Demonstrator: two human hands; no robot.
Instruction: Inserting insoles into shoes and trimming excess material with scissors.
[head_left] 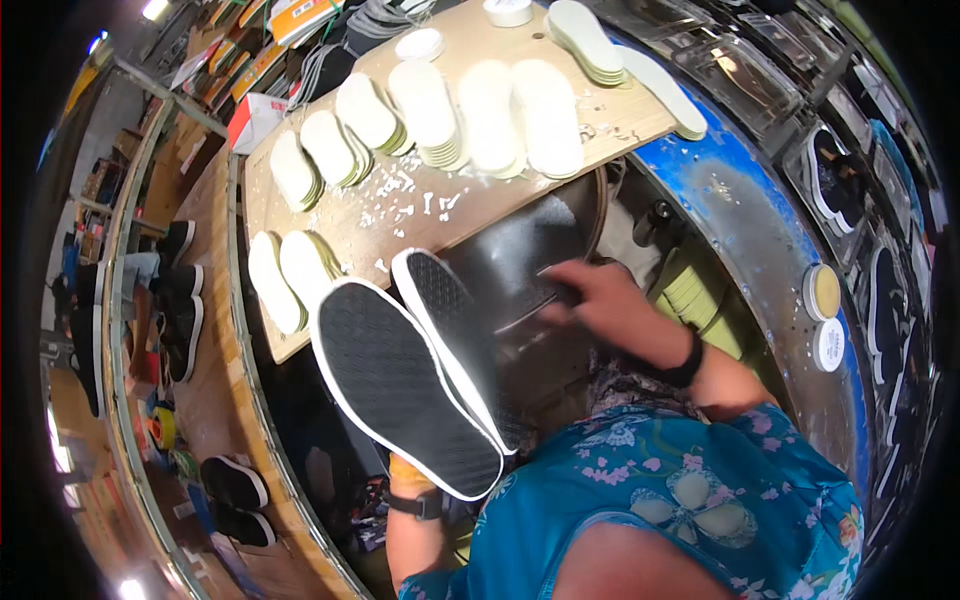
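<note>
My left hand (409, 475) comes up from the lower middle and is mostly hidden behind a pair of shoes. The nearer shoe (400, 375) faces me with its black textured sole and white rim. Close on its right is the second shoe (447, 310), tilted, its sole also black with a white edge. To the right of the shoes is my right hand (610, 308), smeared by motion, its fingers closed round a thin metal tool (526, 315) that points left towards the shoes. Its exact kind is too blurred to make out. The tool and the shoes are apart.
Beyond the shoes stands a wooden board (350, 240) with stacked pale insoles (425, 110) and scattered white scraps (405, 190). On the right, a blue-edged metal bench (760, 240) carries a round tin (821, 292) and a white lid (829, 345). Black shoes (235, 483) rest on the left shelf.
</note>
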